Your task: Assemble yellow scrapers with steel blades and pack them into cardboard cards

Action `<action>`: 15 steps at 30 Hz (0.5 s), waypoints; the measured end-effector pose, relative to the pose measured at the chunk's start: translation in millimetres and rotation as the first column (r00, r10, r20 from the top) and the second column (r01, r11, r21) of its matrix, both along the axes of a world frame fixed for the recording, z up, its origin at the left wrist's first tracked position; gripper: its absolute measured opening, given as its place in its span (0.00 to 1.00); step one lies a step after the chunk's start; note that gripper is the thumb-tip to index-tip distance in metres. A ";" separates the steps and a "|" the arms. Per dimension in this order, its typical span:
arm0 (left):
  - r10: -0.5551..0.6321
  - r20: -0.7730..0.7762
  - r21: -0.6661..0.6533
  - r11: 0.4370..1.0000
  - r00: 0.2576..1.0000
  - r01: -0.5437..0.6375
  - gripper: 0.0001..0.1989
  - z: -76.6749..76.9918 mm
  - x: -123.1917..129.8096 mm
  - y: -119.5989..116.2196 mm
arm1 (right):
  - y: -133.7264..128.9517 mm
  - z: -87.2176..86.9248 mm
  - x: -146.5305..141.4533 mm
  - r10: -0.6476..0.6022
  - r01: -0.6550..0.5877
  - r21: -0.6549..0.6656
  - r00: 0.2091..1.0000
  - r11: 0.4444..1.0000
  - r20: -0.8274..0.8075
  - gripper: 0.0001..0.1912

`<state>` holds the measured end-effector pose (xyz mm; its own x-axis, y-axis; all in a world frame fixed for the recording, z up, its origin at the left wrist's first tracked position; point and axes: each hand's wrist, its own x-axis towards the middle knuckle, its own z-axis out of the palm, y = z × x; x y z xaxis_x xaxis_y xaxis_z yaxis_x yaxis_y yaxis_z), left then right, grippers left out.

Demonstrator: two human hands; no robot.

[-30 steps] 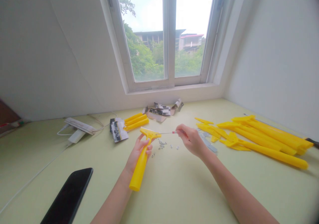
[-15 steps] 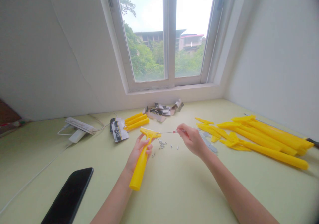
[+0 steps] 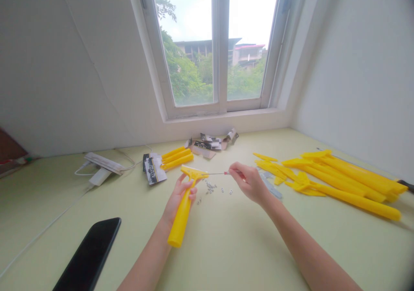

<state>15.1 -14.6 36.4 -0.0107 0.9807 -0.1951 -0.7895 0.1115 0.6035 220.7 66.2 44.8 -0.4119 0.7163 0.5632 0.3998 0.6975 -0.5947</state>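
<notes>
My left hand [image 3: 177, 198] is wrapped round a yellow scraper [image 3: 182, 217], just under its wide head, with the thick handle slanting down toward me. A screwdriver [image 3: 225, 173] with a thin shaft is pinched in my right hand [image 3: 247, 181]; its handle is mostly hidden by the fingers. The shaft points left, and its tip meets the right end of the scraper's head. Small metal screws or nuts [image 3: 211, 186], too small to tell apart, lie scattered on the table between my hands.
Yellow handles and flat yellow pieces [image 3: 339, 179] are piled at the right, beside grey pieces [image 3: 271, 186]. Packaged yellow handles [image 3: 177, 157] and torn card packaging [image 3: 207, 145] lie toward the window. A black phone [image 3: 89, 252] and a white power strip [image 3: 104, 163] are at the left.
The scraper's head has turned very slightly in my left hand's hold. My right hand and the screwdriver have barely moved, with the tip still at the head.
</notes>
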 end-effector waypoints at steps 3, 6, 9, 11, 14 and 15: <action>0.003 0.006 0.003 1.000 1.000 -0.003 0.27 0.1 -0.1 1.0 | 0.3 -0.2 0.3 0.028 -0.028 -0.006 0.999 1.000 -0.015 0.08; 0.003 0.008 0.010 1.000 1.000 -0.003 0.27 0.0 -0.3 1.3 | 0.7 -0.3 0.6 0.036 -0.036 -0.021 0.999 0.999 -0.006 0.09; 0.001 0.004 0.011 1.000 1.000 -0.001 0.27 -0.9 -0.8 0.8 | 0.9 -0.1 0.7 0.019 -0.019 -0.024 1.000 1.000 0.010 0.10; 0.001 0.004 0.009 1.000 1.000 -0.001 0.27 -1.6 -1.1 0.5 | 0.8 0.5 0.8 0.006 -0.006 -0.021 1.000 1.000 0.019 0.12; 0.001 0.003 0.007 1.000 1.000 -0.001 0.27 -2.0 -1.2 0.5 | 0.5 1.7 0.9 -0.004 0.005 -0.017 1.000 1.000 0.019 0.14; 0.002 0.003 0.005 1.000 1.000 -0.002 0.27 -1.9 -1.1 0.6 | 0.5 2.0 0.9 -0.007 0.008 -0.015 1.000 1.000 0.016 0.15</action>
